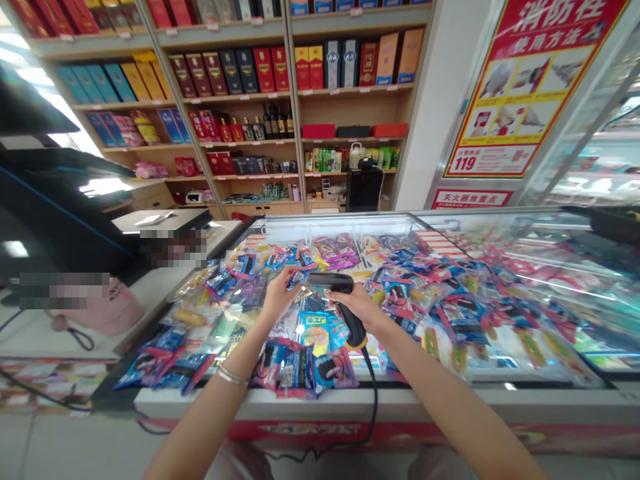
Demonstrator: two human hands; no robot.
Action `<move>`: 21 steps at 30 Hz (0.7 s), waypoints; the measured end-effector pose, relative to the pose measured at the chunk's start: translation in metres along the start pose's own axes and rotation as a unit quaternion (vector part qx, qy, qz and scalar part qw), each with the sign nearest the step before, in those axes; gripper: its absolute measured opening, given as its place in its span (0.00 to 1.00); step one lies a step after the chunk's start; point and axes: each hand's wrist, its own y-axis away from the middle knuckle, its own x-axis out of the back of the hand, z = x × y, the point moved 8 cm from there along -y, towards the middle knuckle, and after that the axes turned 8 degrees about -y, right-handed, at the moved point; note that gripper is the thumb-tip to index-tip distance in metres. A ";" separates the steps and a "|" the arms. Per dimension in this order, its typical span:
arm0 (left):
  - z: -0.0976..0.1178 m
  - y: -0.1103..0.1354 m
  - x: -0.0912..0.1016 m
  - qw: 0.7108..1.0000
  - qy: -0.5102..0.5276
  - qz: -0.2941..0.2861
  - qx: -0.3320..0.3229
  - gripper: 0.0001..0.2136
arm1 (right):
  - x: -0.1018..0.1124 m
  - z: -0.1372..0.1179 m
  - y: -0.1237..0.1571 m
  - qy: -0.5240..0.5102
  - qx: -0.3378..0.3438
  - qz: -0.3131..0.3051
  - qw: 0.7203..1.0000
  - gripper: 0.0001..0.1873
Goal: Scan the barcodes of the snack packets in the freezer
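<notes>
My right hand (361, 308) grips a black barcode scanner (336, 288) with a yellow-trimmed handle, its head pointing left. A black cable (374, 400) hangs from the handle over the freezer's front edge. My left hand (278, 293) pinches a small blue wrapped packet (297, 279) right in front of the scanner head. Both hands hover above a chest freezer (320, 404) filled with colourful wrapped ice creams (450, 313). A thin bracelet circles my left wrist.
A dark checkout screen (55, 213) and counter with a pink cap (107, 308) stand at the left. Wooden shelves of boxed bottles (250, 70) line the back wall. A red fire-safety poster (530, 80) hangs at the right, above more glass-topped freezers (575, 267).
</notes>
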 end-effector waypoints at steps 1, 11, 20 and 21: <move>-0.001 -0.001 -0.001 1.000 0.009 0.001 -0.001 0.15 | 0.000 0.000 0.000 0.002 0.001 -0.002 1.000 0.04; -0.005 0.000 -0.014 0.994 0.091 -0.053 0.008 0.20 | -0.001 0.004 -0.003 0.032 0.002 -0.011 0.999 0.03; -0.002 -0.002 -0.013 0.996 0.073 -0.051 -0.017 0.20 | -0.001 0.006 -0.005 0.047 0.008 -0.014 0.999 0.04; -0.004 -0.002 -0.014 0.997 0.057 -0.052 -0.017 0.19 | -0.001 0.006 -0.005 0.055 0.007 -0.011 0.998 0.04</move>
